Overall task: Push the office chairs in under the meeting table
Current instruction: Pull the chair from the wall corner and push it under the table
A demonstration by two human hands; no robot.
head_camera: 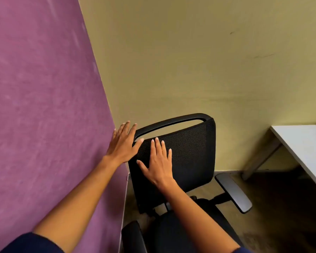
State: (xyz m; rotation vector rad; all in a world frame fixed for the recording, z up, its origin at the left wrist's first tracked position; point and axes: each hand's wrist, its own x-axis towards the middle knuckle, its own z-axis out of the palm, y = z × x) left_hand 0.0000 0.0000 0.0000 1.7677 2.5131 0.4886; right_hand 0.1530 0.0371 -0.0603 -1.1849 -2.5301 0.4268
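Both my grips lie spread flat, right hand (158, 161) on the chair (186, 157) backrest, left hand (123, 143) at its left edge, the table (303, 143) well off to the chair's right.

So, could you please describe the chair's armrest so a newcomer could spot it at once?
Start at the white table on the right. Left of it stands the black chair. The armrest juts from its right side: a flat grey pad, paler than the black mesh back.
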